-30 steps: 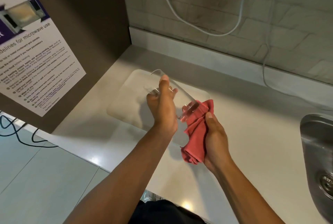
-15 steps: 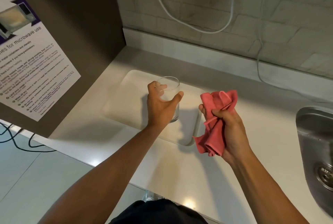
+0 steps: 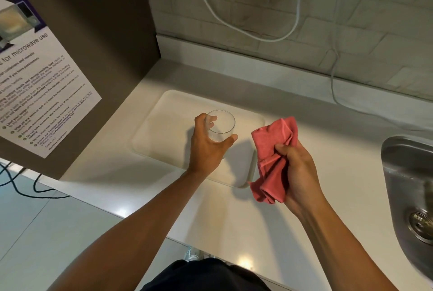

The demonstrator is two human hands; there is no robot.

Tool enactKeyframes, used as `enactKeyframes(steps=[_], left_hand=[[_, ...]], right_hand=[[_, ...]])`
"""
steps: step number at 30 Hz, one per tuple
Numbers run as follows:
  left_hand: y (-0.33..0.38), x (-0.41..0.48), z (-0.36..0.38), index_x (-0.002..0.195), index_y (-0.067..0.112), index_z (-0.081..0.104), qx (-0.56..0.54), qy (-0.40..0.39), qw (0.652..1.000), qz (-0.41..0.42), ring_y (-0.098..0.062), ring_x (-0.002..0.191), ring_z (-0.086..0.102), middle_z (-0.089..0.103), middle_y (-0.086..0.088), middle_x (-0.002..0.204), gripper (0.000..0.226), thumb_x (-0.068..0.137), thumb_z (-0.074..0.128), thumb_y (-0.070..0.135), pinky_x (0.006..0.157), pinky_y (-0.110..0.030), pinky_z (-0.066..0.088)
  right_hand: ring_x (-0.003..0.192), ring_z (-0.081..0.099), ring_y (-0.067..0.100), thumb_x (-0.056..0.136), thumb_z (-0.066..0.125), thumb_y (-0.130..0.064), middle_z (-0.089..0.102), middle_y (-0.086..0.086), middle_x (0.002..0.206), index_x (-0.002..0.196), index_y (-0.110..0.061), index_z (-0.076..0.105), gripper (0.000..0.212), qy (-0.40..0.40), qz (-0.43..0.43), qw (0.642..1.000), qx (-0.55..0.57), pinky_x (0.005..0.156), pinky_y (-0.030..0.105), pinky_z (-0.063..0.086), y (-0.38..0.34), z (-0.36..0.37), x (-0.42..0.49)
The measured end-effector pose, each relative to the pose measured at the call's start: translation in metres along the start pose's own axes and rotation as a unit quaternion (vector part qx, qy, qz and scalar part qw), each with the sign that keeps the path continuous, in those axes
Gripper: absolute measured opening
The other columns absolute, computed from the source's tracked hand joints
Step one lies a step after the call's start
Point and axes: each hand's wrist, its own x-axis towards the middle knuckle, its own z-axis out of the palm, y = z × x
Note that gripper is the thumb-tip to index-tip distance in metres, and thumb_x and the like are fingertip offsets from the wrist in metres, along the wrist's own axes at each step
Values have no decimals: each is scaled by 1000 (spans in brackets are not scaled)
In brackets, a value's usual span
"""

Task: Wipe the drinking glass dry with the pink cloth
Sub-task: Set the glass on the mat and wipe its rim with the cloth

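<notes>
The clear drinking glass (image 3: 221,125) stands upright on a pale tray (image 3: 168,112) on the counter. My left hand (image 3: 207,147) is wrapped around its side, thumb to the right and fingers to the left of it. My right hand (image 3: 296,171) holds the bunched pink cloth (image 3: 273,150) in a closed grip to the right of the glass, above the tray's right edge. Cloth and glass are apart.
A steel sink (image 3: 408,187) lies at the right edge. A dark cabinet side with a microwave notice (image 3: 35,84) rises on the left. White cables (image 3: 257,35) hang on the brick wall behind. The counter's front edge runs below my arms.
A second ago the glass was tilted in the air with the cloth at its base. My left hand brought it down upright onto the tray, and my right hand drew the cloth away to the right.
</notes>
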Motion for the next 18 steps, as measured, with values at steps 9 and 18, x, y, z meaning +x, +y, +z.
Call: enactKeyframes(steps=[9, 18], left_hand=[[23, -24, -19, 159, 3, 27, 68, 34, 996, 52, -38, 145, 42, 34, -20, 161, 111, 71, 95, 16, 119, -57, 39], [91, -54, -55, 126, 52, 58, -16, -251, 960, 124, -21, 99, 67, 61, 24, 116, 46, 91, 70, 25, 87, -29, 57]], right_hand=[[68, 64, 23, 80, 57, -18, 67, 7, 88, 110, -25, 69, 33, -36, -29, 998, -37, 59, 39, 54, 1, -6, -2], [110, 69, 22, 88, 59, -13, 52, -2, 141, 145, -54, 42, 73, -149, -133, 972, -124, 78, 35, 60, -1, -7, -6]])
